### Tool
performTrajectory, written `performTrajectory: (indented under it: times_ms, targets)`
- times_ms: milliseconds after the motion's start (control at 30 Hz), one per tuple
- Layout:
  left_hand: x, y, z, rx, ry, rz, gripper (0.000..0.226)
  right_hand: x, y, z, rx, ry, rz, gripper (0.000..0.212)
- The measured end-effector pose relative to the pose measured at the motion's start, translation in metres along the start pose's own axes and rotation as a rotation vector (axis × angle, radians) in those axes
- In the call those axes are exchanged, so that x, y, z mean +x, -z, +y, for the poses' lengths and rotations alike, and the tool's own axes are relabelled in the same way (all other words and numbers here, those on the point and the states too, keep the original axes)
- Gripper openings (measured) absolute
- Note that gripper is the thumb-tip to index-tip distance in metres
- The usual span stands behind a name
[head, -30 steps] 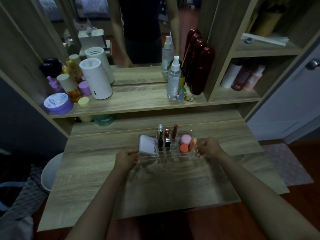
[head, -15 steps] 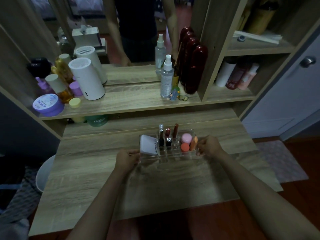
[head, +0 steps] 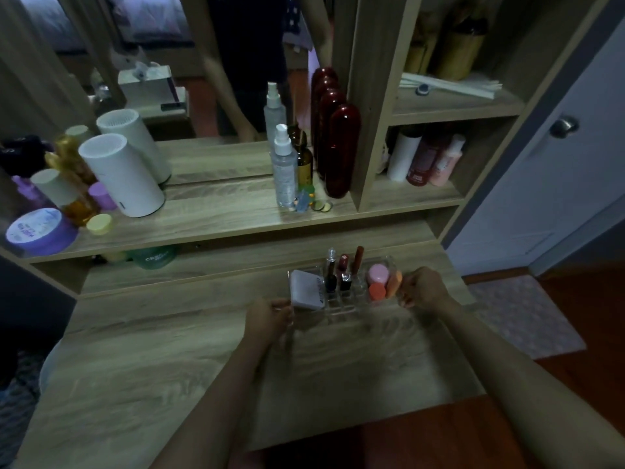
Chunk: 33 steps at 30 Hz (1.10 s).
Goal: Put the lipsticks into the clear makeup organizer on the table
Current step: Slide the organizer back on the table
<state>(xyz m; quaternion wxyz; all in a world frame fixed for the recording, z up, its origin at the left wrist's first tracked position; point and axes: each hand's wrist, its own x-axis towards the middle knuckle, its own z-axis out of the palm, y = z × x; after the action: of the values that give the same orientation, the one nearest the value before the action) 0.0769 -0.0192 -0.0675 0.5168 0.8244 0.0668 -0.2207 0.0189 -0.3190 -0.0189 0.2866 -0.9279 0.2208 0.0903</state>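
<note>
dim, blurred frame. clear makeup organizer walls are nearly invisible against the table; front edge and compartment dividers are hard to trace. both forearms are cut off at the bottom edge. green jar under the shelf is partly hidden, label unreadable.

vs. earlier frames: the view has swung, so the organizer and hands sit further right in frame. hand positions relative to the organizer are unchanged. contents are unchanged.

organizer location: on the table, rear centre, just in front of the lower shelf ledge. contents, l to r: white compact leaning in the left section; three lipsticks upright in middle slots, i.e. clear-capped one, red one, tall brown-red one; pink sponge, orange-red sponge and orange sponge in the right section.

left hand: fingers curled at the organizer's left end, touching it. right hand: fingers curled at the right end. both appear to grip the organizer; exact finger contact is blurred.
</note>
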Motion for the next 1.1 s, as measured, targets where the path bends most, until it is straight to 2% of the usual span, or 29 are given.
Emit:
performTrajectory:
  times_ms: [200, 300, 600, 833, 1000, 1100]
  targets:
    - [0.001, -0.033, 0.03, 0.3, -0.182, 0.004, 0.021, 0.01, 0.022, 0.031, 0.055, -0.039, 0.044, 0.02]
    - [0.004, -0.052, 0.041, 0.27, -0.181, 0.0, 0.018, 0.016, 0.033, 0.046, 0.099, -0.069, 0.07, 0.019]
    - [0.006, -0.095, 0.061, 0.157, -0.125, -0.046, 0.015, 0.035, 0.063, 0.082, 0.05, -0.121, -0.007, 0.016]
    - [0.003, -0.11, 0.067, 0.181, -0.148, -0.023, 0.015, 0.046, 0.07, 0.092, 0.076, -0.136, 0.025, 0.017]
    - [0.001, -0.112, 0.067, 0.182, -0.124, -0.034, 0.017, 0.046, 0.072, 0.093, 0.078, -0.127, -0.034, 0.018]
    - [-0.005, -0.114, 0.073, 0.192, -0.165, -0.057, 0.016, 0.037, 0.072, 0.095, 0.099, -0.138, -0.035, 0.021]
